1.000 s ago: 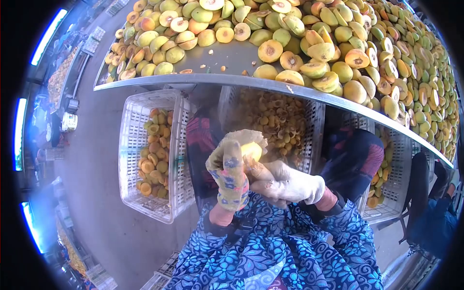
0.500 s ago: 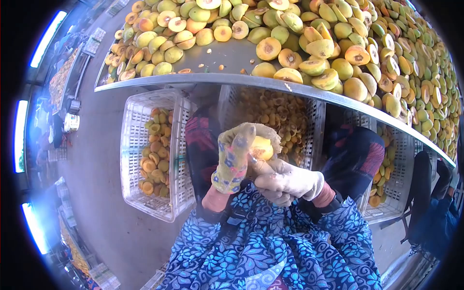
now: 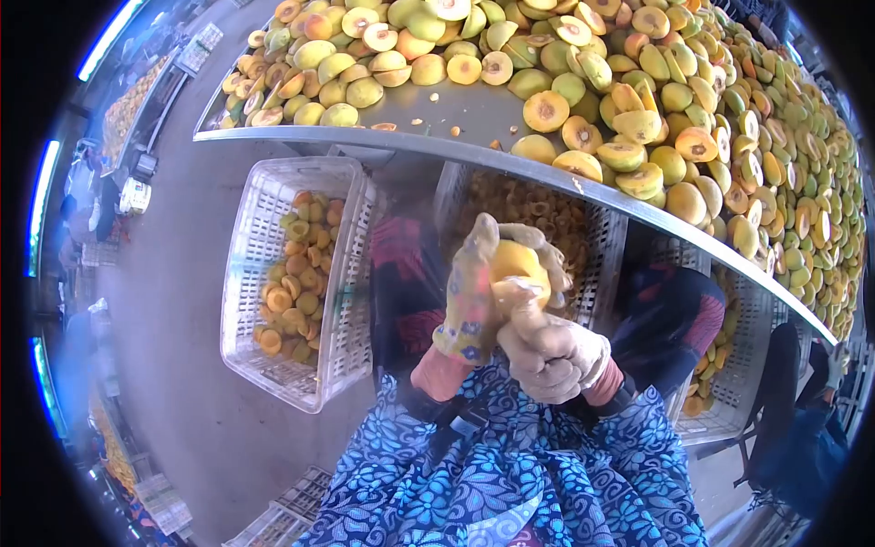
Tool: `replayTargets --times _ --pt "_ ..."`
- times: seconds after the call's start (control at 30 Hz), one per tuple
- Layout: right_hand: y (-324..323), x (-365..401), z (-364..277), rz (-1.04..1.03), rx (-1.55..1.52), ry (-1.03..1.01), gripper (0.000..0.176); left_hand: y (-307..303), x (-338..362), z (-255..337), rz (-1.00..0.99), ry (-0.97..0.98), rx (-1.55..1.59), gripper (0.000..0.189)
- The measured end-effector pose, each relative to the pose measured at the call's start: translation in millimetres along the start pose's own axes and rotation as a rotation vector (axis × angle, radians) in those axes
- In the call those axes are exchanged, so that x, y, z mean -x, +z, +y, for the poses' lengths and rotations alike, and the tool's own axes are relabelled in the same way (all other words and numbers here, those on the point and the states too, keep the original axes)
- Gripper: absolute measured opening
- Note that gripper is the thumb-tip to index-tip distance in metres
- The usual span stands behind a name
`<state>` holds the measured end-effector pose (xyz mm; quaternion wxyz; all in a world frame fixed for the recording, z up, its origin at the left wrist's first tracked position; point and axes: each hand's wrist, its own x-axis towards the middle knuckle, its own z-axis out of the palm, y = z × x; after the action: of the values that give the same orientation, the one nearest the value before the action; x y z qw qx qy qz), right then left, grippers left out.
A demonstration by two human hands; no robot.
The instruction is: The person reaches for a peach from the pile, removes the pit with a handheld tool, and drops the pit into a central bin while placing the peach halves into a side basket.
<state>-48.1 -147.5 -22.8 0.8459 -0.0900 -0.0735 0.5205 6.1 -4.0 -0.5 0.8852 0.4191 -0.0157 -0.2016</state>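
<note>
My left hand (image 3: 469, 305), in a flower-patterned glove, is closed around a yellow peach half (image 3: 519, 264) in front of my body. My right hand (image 3: 556, 356), in a pale glove, is curled into a fist just below it. Its thumb reaches up against the peach's near side. Whatever the right fingers enclose is hidden; a small pale edge shows by the thumb, too blurred to name. Under both hands stands a crate (image 3: 612, 264) with many small peach pieces in it, between my knees.
A metal-edged table (image 3: 437, 109) heaped with halved peaches (image 3: 638, 128) spans the top. A white crate (image 3: 239, 273) of peach halves stands left, another crate (image 3: 743, 365) right. A person (image 3: 811, 438) sits at the far right; more tables and crates line the left.
Both hands have shifted slightly right with the peach. My left fingers have opened outward around it, and the right thumb now presses higher on the fruit. The whole view has turned a little.
</note>
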Motion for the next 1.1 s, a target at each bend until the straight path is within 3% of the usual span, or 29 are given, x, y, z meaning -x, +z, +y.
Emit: replayTargets --times 0.03,0.07,0.13,0.17,0.2,0.23,0.27,0.3,0.33,0.4,0.43,0.5,0.53,0.6,0.67,0.73,0.8,0.83,0.87,0.93,1.1 --pt "1.8 3.1 -2.8 0.04 0.06 -0.039 0.039 -3.1 -4.7 -3.2 0.15 -0.022 0.147 0.056" --pt "1.0 5.8 -6.0 -0.046 -0.044 -0.099 0.033 -8.8 -8.0 -5.7 0.3 -0.043 0.292 0.054" --pt "15.4 11.9 -12.8 0.512 0.328 -0.201 0.027 -59.1 1.8 17.9 0.203 0.05 0.234 0.05" --pt "20.1 5.3 -20.3 0.847 0.729 -0.044 0.024 -81.8 17.9 34.4 0.314 0.196 -0.02 0.049" --pt "-26.3 7.1 -2.3 1.001 1.537 -0.299 0.028 -114.7 37.3 60.6 0.226 0.343 -0.213 0.045" --pt "-35.9 10.6 7.0 1.115 1.692 -0.228 0.029 -153.3 58.1 91.9 0.362 0.454 -0.643 0.042" --pt "-43.7 15.3 12.6 1.229 1.841 -0.151 0.03 -184.8 85.4 118.1 0.329 0.407 -0.674 0.04" --pt "-33.8 13.3 10.3 1.22 1.797 -0.013 0.03 -224.7 109.9 146.4 0.583 0.343 -0.867 0.04" --pt "-30.1 11.4 11.2 1.206 1.753 0.066 0.031 -245.5 124.3 183.7 0.634 0.178 -1.073 0.039" --pt "-33.7 6.3 17.3 1.198 1.797 0.069 0.031 -292.0 139.2 224.6 0.783 -0.239 -1.178 0.042" --pt "-36.8 3.9 20.0 1.204 1.803 0.058 0.031 -295.0 138.7 220.5 0.776 -0.228 -1.18 0.042" --pt "-43.0 0.4 25.4 1.158 1.961 0.098 0.029 -300.1 130.8 212.6 0.676 -0.213 -2.047 0.045" --pt "-43.4 1.4 26.7 1.138 1.934 0.082 0.031 -294.2 118.8 214.8 0.678 -0.192 -2.045 0.045" --pt "-41.5 4.8 28.7 1.104 1.863 0.067 0.031 -265.9 80.9 222.4 0.289 0.132 -2.241 0.051" --pt "-48.2 7.8 33.2 1.095 1.925 0.05 0.029 -190.6 21.9 232.9 0.166 0.074 -1.979 0.054" --pt "-58.1 7.8 34.6 0.996 2.1 -0.019 0.029 -120.8 -39.4 220.8 0.091 0.074 -1.499 0.051" --pt "-54.7 0.9 28.8 1.055 1.932 0.057 0.03 -109.4 -105.8 180.9 -0.367 0.243 -0.843 0.046" --pt "-56.4 -0.7 28.3 1.041 1.899 -0.003 0.031 -72.4 -123.5 166.6 -0.312 0.211 -1.173 0.045" --pt "-57.4 -1.2 28.5 1.025 1.856 -0.053 0.031 -51.1 -158.5 139.3 -0.252 0.066 -1.277 0.044" --pt "-56.8 1.2 27.5 1.023 1.859 -0.01 0.033 -19.1 -196.6 82.7 -0.173 0.196 -1.88 0.043" --pt "-49.5 4.8 26.4 1.067 1.837 -0.005 0.032 24.3 -214.2 11.3 0.066 0.098 -1.583 0.049"
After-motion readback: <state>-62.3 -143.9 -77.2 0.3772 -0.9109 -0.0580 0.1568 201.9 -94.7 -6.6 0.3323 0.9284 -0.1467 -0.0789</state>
